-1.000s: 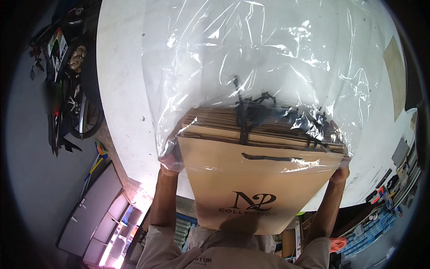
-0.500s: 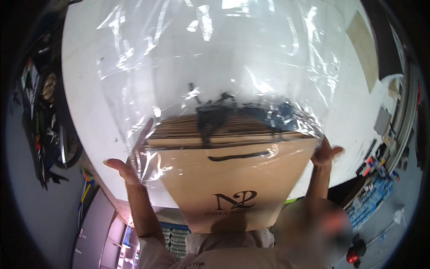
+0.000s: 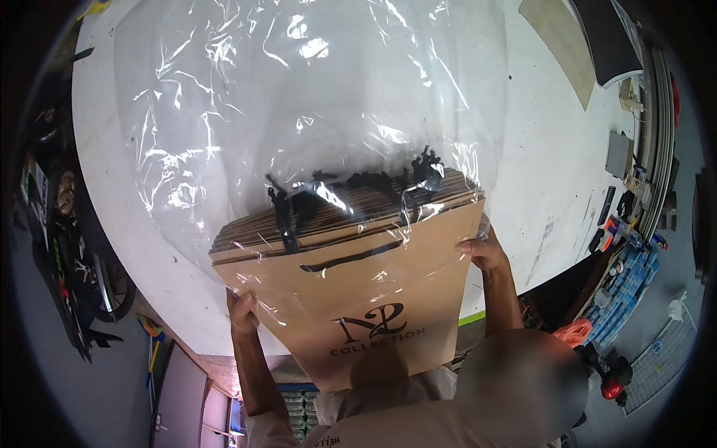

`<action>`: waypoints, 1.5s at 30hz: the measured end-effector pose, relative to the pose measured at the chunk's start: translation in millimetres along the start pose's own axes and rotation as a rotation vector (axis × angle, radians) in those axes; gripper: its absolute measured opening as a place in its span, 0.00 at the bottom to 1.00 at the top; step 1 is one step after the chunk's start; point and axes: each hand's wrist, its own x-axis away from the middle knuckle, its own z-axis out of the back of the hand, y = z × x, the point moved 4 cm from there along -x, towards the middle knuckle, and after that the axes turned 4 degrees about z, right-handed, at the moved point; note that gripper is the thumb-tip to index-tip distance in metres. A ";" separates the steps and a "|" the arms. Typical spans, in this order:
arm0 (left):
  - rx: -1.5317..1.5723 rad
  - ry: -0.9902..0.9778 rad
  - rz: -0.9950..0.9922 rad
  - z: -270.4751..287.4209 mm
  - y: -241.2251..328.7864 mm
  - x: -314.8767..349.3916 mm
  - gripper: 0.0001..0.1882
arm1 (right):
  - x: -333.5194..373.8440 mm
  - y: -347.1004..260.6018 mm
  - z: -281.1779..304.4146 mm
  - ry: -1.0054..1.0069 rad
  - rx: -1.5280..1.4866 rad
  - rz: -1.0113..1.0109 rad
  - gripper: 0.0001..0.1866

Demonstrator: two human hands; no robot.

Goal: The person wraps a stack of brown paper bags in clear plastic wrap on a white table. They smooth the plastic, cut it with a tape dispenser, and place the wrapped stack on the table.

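Note:
A thick stack of brown paper carrier bags (image 3: 418,280), with black cord handles and a black printed logo, leans against my body. Over its upper end lies a large clear plastic bag (image 3: 314,82), which spreads away across the table. My left hand (image 3: 243,310) is closed on the stack's left edge, thumb on the front face and a bit of plastic beside it. Higher up on the right edge, my right hand (image 3: 485,252) grips too, thumb in front. The fingers of both hands are mostly hidden behind the stack. Black handles (image 3: 287,216) bunch up under the film.
The white table (image 3: 538,172) stretches out beneath the plastic. A tan sheet (image 3: 564,52) and a dark sheet (image 3: 609,37) lie at the far right. Small tools (image 3: 616,235) and blue packs (image 3: 624,284) are along the right side. A bicycle (image 3: 108,287) stands at left.
Both thumbs, spread outward before, now press on the front face. The stack has tipped, its right side higher, and its top has shifted left. The plastic reaches a little further down the front.

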 end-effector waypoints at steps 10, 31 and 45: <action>-0.045 -0.172 0.096 31.8 -3.7 8.7 0.48 | 18.8 34.7 50.8 -0.137 -0.385 0.113 0.53; -0.438 -0.020 0.439 22.0 -118.9 157.2 0.37 | 155.7 129.7 16.1 0.023 0.287 -0.258 0.23; -0.560 0.141 -0.171 7.9 32.6 63.4 0.61 | 66.2 -3.8 12.4 0.029 0.269 0.329 0.59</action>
